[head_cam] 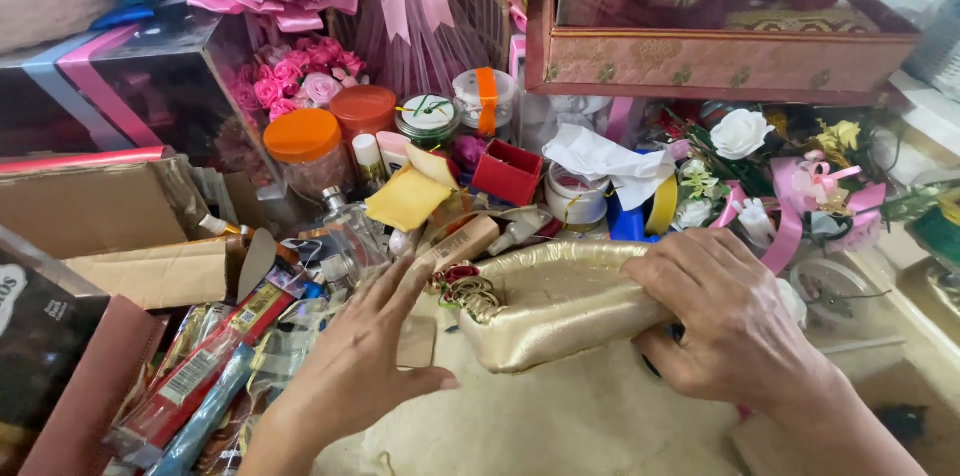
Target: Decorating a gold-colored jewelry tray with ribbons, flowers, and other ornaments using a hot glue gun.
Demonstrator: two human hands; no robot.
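Behind the hands, a clear plastic jar with an orange lid [305,141] stands next to a second jar with a darker orange lid [363,108]; what they hold cannot be made out. A small open red box [507,173] sits beyond them, its inside hidden, and a large pink patterned tray with a clear cover [715,61] holds dark red cloth with small white flowers. A small round white tub [574,198] stands under crumpled white tissue [608,160].

Nearer, a shiny gold fabric tray with a padded, rounded rim [550,301] lies tilted on the cream cloth of the desk [560,421], its hollow facing away from the camera. A bunch of thin gold bangles [472,294] lies touching its left end.

The right hand [725,321] clasps the tray's right end, fingers curled over the rim and thumb below. The left hand [360,361] is released, fingers spread, grasping nothing; it hovers just left of the tray, fingertips close to the bangles and above long wrapped packets in red and blue foil [205,386].
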